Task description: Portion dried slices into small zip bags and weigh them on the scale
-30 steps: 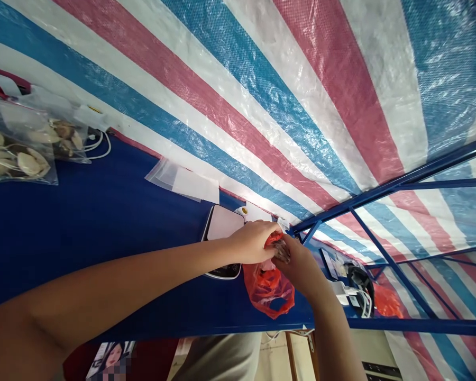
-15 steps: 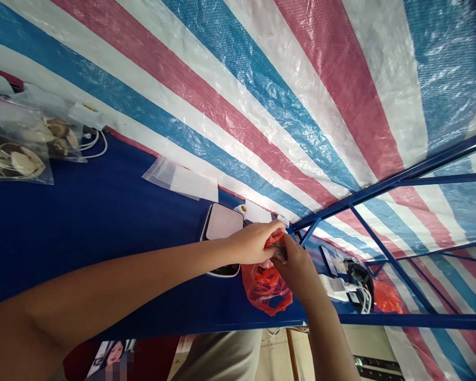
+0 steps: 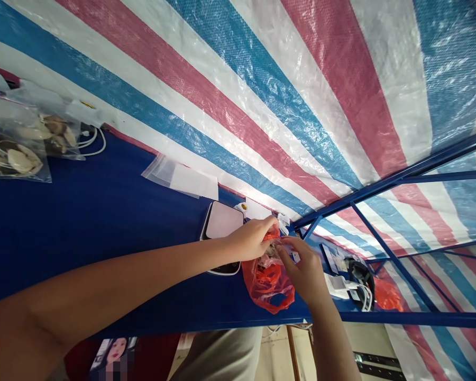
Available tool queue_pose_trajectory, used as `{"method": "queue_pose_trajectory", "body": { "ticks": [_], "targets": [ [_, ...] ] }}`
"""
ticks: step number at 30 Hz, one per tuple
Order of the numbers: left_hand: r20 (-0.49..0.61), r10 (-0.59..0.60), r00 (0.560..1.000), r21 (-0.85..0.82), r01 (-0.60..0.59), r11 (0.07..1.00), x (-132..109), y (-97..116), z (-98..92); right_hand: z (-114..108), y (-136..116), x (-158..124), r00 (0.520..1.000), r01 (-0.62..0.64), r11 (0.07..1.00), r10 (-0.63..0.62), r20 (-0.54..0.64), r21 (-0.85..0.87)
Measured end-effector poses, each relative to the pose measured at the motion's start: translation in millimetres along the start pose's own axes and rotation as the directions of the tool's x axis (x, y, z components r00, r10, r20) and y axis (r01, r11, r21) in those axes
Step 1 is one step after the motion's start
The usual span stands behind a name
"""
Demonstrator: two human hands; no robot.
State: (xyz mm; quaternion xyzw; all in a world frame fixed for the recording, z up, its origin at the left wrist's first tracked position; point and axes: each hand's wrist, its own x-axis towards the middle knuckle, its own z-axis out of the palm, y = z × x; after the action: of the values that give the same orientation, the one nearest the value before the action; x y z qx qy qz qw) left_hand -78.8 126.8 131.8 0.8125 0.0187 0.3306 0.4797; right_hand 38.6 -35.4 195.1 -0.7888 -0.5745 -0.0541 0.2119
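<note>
My left hand (image 3: 257, 238) is closed, its fingers wrapped round the gathered upper part of a thin red plastic bag (image 3: 267, 288). The lower part of that bag, with its loop handle, lies slack on the blue table. Close against it, my right hand (image 3: 303, 262) pinches the edge of a small clear plastic bag (image 3: 270, 251) between thumb and fingertips. Something brownish-grey shows inside the clear plastic, too small to name. Behind my left wrist sits a weighing scale (image 3: 223, 221) with a pale top, partly covered by my forearm.
Clear bags of pale dried slices (image 3: 21, 159) lie far left on the blue table (image 3: 103, 222). Flat zip bags (image 3: 182, 177) rest by the striped tarp (image 3: 238, 106). Blue metal bars (image 3: 381, 238), a charger with white cables (image 3: 339, 286) and another red bag (image 3: 386, 295) are at right.
My right hand has shifted slightly right and its fingers have loosened from a tighter grip to a pinch, uncovering the clear plastic. My left hand keeps hold of the red bag.
</note>
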Motion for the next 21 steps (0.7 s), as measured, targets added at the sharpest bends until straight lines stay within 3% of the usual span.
{"method": "queue_pose_trajectory", "body": {
  "ticks": [5,9,13,15,21],
  "targets": [
    [-0.070,0.005,0.998,-0.073,-0.010,0.997,3,-2,-0.6,1,2,4,0.992,0.055,0.992,-0.067,-0.107,-0.111],
    [-0.158,-0.100,0.982,-0.166,0.073,0.983,9,4,-7.8,-3,11,10,0.979,0.041,0.973,-0.084,-0.187,-0.226],
    [-0.114,-0.247,0.962,-0.450,0.172,0.876,16,13,-13.2,-9,21,16,0.962,0.015,0.952,-0.098,-0.256,-0.306],
    [-0.081,-0.246,0.966,-0.538,0.166,0.827,19,15,-14.4,-12,23,20,0.956,0.010,0.941,-0.108,-0.272,-0.338],
    [-0.015,-0.194,0.981,-0.561,0.153,0.814,23,14,-15.4,-19,19,32,0.952,-0.039,0.931,-0.076,-0.298,-0.363]
  ]
}}
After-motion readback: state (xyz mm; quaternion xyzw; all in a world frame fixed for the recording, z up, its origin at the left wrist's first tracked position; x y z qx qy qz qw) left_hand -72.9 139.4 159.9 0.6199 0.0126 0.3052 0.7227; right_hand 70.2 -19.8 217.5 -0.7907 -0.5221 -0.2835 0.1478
